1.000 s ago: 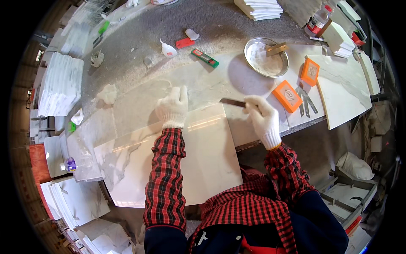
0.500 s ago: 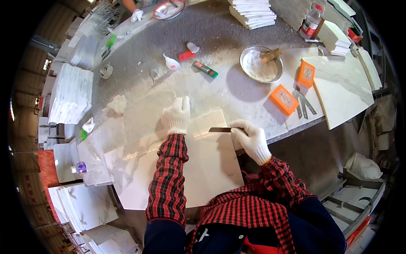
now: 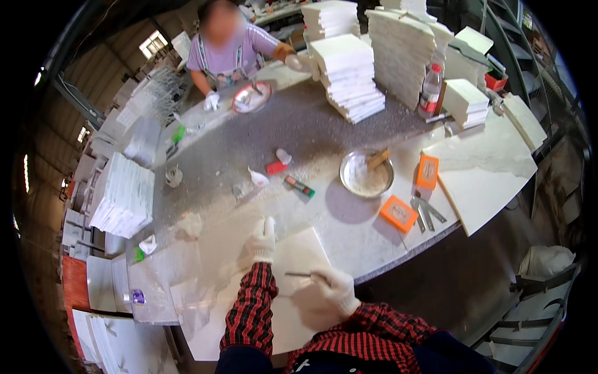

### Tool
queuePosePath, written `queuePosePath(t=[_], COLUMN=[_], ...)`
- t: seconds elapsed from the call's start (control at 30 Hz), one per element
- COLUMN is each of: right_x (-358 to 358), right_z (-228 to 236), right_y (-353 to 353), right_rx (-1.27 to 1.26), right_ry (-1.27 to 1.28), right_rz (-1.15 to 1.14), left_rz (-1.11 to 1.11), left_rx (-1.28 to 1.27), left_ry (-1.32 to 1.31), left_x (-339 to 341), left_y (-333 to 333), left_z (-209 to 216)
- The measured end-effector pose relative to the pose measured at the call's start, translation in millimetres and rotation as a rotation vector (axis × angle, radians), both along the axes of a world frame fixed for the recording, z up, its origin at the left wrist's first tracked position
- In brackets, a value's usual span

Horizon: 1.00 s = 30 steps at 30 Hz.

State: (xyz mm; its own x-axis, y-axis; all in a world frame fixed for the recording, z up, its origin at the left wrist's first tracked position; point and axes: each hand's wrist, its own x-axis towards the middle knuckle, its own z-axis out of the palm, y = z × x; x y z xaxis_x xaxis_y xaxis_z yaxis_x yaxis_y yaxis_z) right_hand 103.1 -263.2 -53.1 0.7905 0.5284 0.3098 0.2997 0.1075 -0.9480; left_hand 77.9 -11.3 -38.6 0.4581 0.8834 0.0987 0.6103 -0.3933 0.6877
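Drawing nearer the body than a second ago, the gloved right hand [image 3: 333, 293] grips a thin metal blade [image 3: 298, 274] over the pale square stone tile [image 3: 283, 293]; the gloved left hand [image 3: 263, 240] presses flat at the tile's far edge.

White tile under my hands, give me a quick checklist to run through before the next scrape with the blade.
1. Left hand steadying the white tile: ok, its glove lies flat on the far edge.
2. Right hand gripping the thin blade: ok, blade tip points left over the tile.
3. Tile supported: ok, it lies flat on the worktable.
4. Blade edge touching the surface: cannot tell.
5. Metal bowl within view to the right: ok.
6. Orange boxes apart from the tile: ok.
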Motion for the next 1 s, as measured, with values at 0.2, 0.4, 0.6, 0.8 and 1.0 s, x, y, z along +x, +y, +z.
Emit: queuePosePath(t=[0.2, 0.4, 0.6, 0.8, 1.0], right_x=[-1, 6, 10, 7, 4], right_z=[-1, -6, 2, 3, 2], right_y=[5, 5, 7, 5, 5], right_rx=[-0.001, -0.078, -0.138, -0.27, -0.266], right_ry=[0.176, 0.147, 0.153, 0.07, 0.178], right_rz=[0.037, 0.057, 0.031, -0.01, -0.036], left_rz=[0.06, 0.054, 0.003, -0.046, -0.132], left_rx=[-0.252, -0.315, -0.234, -0.325, -0.349], left_ry=[-0.33, -0.402, -0.425, -0.437, -0.363], left_x=[-2, -1, 5, -1, -4], left_y=[12, 12, 14, 3, -3], left_z=[-6, -6, -3, -5, 7])
